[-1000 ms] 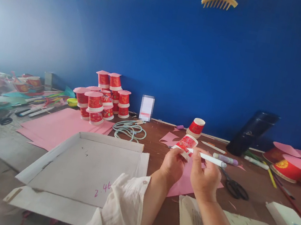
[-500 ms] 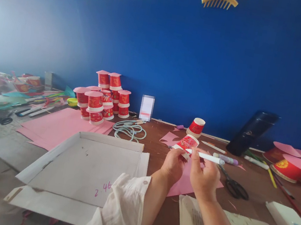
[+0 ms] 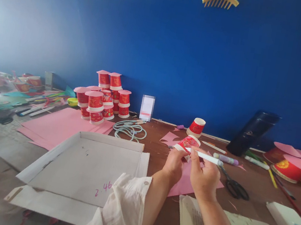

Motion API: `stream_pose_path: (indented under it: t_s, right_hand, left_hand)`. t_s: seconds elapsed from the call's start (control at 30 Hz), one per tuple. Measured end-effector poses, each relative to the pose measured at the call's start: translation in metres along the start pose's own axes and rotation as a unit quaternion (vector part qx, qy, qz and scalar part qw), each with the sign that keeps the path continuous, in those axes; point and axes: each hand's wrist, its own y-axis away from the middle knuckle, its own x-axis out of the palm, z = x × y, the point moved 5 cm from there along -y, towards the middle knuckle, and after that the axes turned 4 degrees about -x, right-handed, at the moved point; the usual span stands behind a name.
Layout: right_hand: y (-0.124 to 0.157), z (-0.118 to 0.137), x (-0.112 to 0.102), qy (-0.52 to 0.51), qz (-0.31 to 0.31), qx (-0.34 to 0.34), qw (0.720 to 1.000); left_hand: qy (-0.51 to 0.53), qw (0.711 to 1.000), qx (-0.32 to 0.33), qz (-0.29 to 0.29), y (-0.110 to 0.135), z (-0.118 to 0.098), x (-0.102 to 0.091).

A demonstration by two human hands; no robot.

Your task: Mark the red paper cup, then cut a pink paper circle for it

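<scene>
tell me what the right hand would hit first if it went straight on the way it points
Probably the patterned red paper cup held in the left hand, just ahead of the right hand with its white marker; depth is hard to judge from this one view.

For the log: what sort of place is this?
Most likely a craft-making workspace: red cups topped with pink paper stand stacked on the table, large pink sheets lie near them, and black-handled scissors rest farther right.
</scene>
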Motion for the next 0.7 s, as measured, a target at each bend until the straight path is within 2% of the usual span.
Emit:
stream_pose_path:
  t_s: [0.1, 0.2, 0.27, 0.43, 0.6, 0.7]
  right_hand:
    - [0.001, -0.001, 0.0, 0.001, -0.005, 0.0, 1.0]
    - [0.001, -0.002, 0.0, -0.008, 0.006, 0.005, 1.0]
    - [0.0, -0.002, 0.001, -0.019, 0.017, 0.011, 1.0]
    - [-0.001, 0.0, 0.001, -0.033, 0.021, 0.019, 0.999]
    - [0.0, -0.001, 0.0, -0.017, 0.005, 0.02, 1.0]
    - [0.0, -0.002, 0.001, -0.021, 0.013, 0.031, 0.999]
  left_hand:
    - [-0.078, 0.996, 0.038, 0.028, 0.003, -0.008, 0.004]
    - [-0.124, 0.99, 0.064, 0.023, 0.008, -0.017, 0.008]
    - [-0.147, 0.987, 0.057, 0.022, 0.011, -0.022, 0.011]
    - [-0.111, 0.994, -0.019, -0.016, 0.017, -0.022, 0.014]
    - [-0.059, 0.998, -0.03, -0.021, 0.019, -0.02, 0.018]
    - [-0.067, 0.997, -0.027, -0.023, 0.018, -0.018, 0.019]
